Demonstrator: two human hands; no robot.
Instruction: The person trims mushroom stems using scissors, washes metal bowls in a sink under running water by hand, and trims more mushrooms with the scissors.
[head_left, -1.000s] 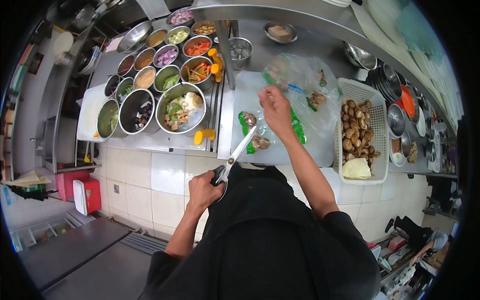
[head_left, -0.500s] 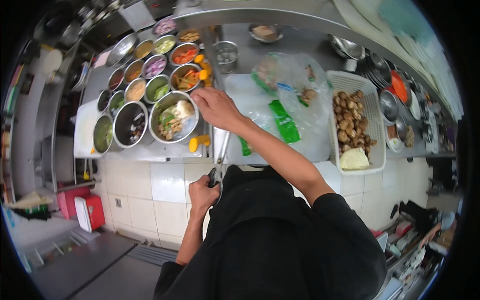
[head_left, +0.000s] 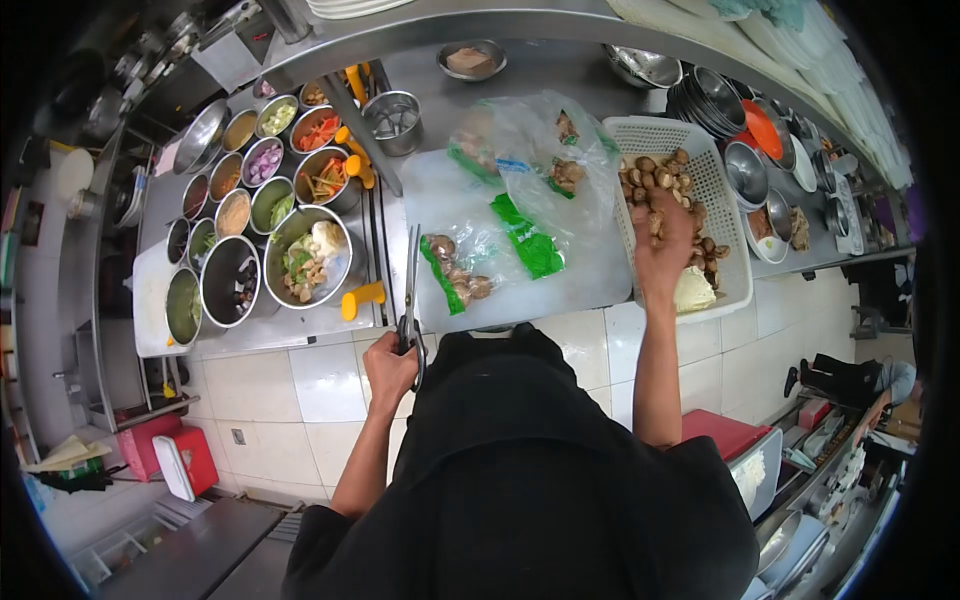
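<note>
My left hand (head_left: 390,368) is closed round the handles of metal scissors (head_left: 411,290), whose blades point away from me at the board's left edge. My right hand (head_left: 662,245) reaches into a white perforated basket (head_left: 741,262) of brown mushrooms (head_left: 643,178); its fingers are among the mushrooms, and whether they grip one cannot be made out. A pale yellow block (head_left: 694,290) lies at the basket's near end. On the white cutting board (head_left: 590,285) are a green-edged packet of mushrooms (head_left: 455,275), a green wrapper (head_left: 527,238) and a large clear bag (head_left: 560,150).
Left of the board stand metal pots of cut vegetables and a larger pot (head_left: 308,257) of mixed pieces. Yellow handles (head_left: 362,300) stick out near it. A steel shelf (head_left: 480,30) crosses above the counter. Bowls (head_left: 746,172) stand right of the basket. Another person (head_left: 850,378) is far right.
My right hand has moved from beside the large pot, across the board, into the basket. The scissors stay in my left hand. The view has shifted, and the mushroom packet is uncovered.
</note>
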